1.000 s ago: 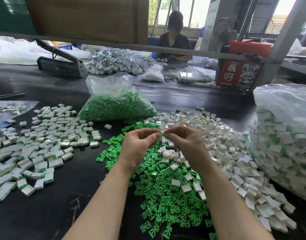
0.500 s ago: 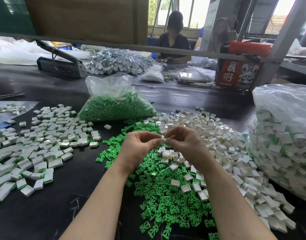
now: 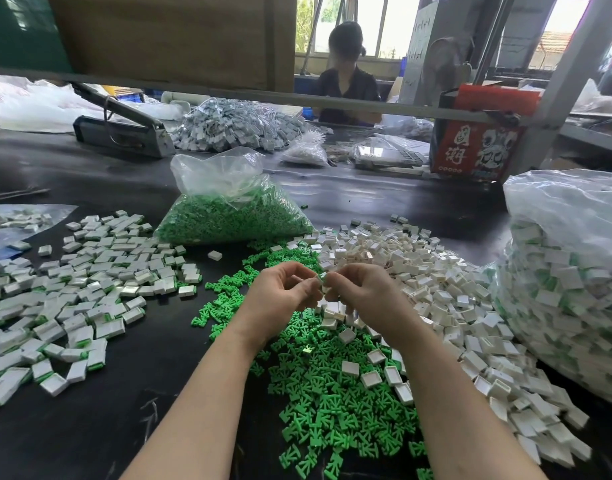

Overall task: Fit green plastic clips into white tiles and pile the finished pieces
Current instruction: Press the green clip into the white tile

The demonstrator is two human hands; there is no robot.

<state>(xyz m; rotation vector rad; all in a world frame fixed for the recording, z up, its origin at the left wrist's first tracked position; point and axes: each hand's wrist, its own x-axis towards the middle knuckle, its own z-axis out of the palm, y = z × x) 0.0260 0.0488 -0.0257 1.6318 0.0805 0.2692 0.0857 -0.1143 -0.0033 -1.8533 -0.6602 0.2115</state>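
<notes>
My left hand (image 3: 280, 299) and my right hand (image 3: 363, 296) meet fingertip to fingertip above the table's middle. Between them they pinch one small white tile with a green clip (image 3: 322, 279), mostly hidden by my fingers. Under my hands lies a heap of loose green clips (image 3: 332, 403) with a few empty white tiles on it. A wide heap of empty white tiles (image 3: 436, 289) spreads to the right. The pile of finished white-and-green pieces (image 3: 72, 289) covers the table's left side.
A clear bag of green clips (image 3: 228, 216) stands behind my hands. A big clear bag of finished pieces (image 3: 567, 278) fills the right edge. Further back are a grey sealing tool (image 3: 120, 129), a red carton (image 3: 477, 147), grey parts and a seated person (image 3: 347, 84).
My hands sank slightly and stayed together. The green clip seen between my fingertips earlier now sits against a white tile pinched by both hands.
</notes>
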